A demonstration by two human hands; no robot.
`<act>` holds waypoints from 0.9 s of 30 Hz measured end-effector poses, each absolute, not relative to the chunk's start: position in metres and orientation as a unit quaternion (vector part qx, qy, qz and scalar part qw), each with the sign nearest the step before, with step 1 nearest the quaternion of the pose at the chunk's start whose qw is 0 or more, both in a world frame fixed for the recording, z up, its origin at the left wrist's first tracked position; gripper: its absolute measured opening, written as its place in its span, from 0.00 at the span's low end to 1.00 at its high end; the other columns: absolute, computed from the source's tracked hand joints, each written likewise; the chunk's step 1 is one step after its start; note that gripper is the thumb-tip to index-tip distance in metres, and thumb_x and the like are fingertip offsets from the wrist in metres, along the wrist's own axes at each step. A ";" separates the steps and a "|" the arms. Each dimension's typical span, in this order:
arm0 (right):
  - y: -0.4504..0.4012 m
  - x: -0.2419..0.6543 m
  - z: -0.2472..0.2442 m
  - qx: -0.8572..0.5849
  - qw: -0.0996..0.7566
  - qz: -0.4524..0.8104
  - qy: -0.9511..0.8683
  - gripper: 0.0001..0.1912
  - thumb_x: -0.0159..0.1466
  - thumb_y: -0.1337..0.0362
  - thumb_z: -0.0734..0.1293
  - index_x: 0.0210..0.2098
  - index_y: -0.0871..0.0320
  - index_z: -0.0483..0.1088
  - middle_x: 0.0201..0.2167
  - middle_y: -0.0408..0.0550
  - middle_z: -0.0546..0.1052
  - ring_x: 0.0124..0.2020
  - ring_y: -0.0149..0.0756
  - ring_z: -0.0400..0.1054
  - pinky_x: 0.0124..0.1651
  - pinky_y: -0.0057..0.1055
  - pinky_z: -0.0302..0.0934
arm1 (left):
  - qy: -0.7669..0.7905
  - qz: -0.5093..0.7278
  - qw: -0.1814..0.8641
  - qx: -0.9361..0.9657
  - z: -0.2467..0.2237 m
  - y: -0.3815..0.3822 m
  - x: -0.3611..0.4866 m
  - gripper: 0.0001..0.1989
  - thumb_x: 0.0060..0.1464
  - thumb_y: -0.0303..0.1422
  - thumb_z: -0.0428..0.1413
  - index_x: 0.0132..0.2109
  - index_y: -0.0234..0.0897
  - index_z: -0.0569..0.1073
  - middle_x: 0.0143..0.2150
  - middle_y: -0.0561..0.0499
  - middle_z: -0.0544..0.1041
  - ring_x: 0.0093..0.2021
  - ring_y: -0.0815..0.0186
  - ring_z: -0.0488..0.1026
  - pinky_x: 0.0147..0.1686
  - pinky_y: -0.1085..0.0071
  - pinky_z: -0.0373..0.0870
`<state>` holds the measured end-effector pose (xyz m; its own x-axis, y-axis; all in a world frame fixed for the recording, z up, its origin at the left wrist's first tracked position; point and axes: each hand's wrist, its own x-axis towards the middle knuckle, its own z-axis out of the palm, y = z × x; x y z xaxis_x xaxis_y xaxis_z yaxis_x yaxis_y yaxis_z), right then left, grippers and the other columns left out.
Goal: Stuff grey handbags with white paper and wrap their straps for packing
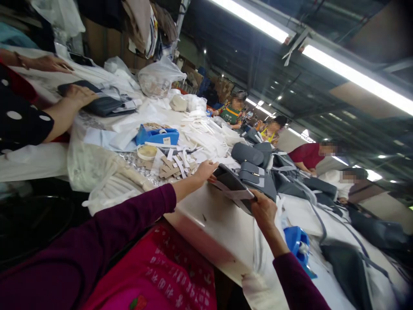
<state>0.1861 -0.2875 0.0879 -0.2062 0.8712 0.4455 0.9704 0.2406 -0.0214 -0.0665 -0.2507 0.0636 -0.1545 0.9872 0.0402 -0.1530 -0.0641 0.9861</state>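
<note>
Grey panel [230, 187] — left grip [203, 171], right grip [264, 211] shut on it, blue tray [158, 137] of scraps [151, 126]

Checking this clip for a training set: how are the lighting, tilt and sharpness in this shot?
In the head view, the ceiling light tube glares at upper right, the scene sits tilted with wide-angle bending toward the edges, and the dark bag panel by the right hand shows no heavy blur.

No legible txt: white print on red cloth [174, 269] too skewed (label on blue box [167, 141] too small)
</note>
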 end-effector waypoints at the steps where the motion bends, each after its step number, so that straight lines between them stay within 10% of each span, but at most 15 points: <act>1: -0.283 0.185 0.092 -0.612 0.174 -0.132 -0.760 0.19 0.62 0.65 0.59 0.49 0.47 0.74 0.43 0.46 0.80 0.44 0.44 0.72 0.39 0.33 0.57 | 0.490 0.615 0.419 0.455 0.062 -0.259 -0.065 0.11 0.57 0.35 0.53 0.46 0.34 0.69 0.36 0.49 0.73 0.30 0.68 0.72 0.34 0.68 0.73; 17: -0.265 0.164 0.120 -0.669 0.072 -0.153 -0.724 0.17 0.64 0.59 0.60 0.48 0.44 0.75 0.36 0.49 0.80 0.39 0.43 0.72 0.34 0.31 0.50 | 0.403 0.530 -0.136 0.734 0.075 -0.286 -0.002 0.11 0.58 0.32 0.54 0.48 0.36 0.71 0.53 0.43 0.72 0.55 0.54 0.64 0.55 0.53 0.60; 27: -0.263 0.165 0.123 -0.634 0.101 -0.133 -0.756 0.15 0.63 0.58 0.62 0.46 0.47 0.74 0.38 0.48 0.80 0.41 0.43 0.72 0.38 0.32 0.55 | 0.376 0.452 -0.212 0.781 0.088 -0.262 -0.003 0.07 0.58 0.30 0.50 0.42 0.35 0.71 0.42 0.44 0.75 0.46 0.57 0.69 0.58 0.52 0.56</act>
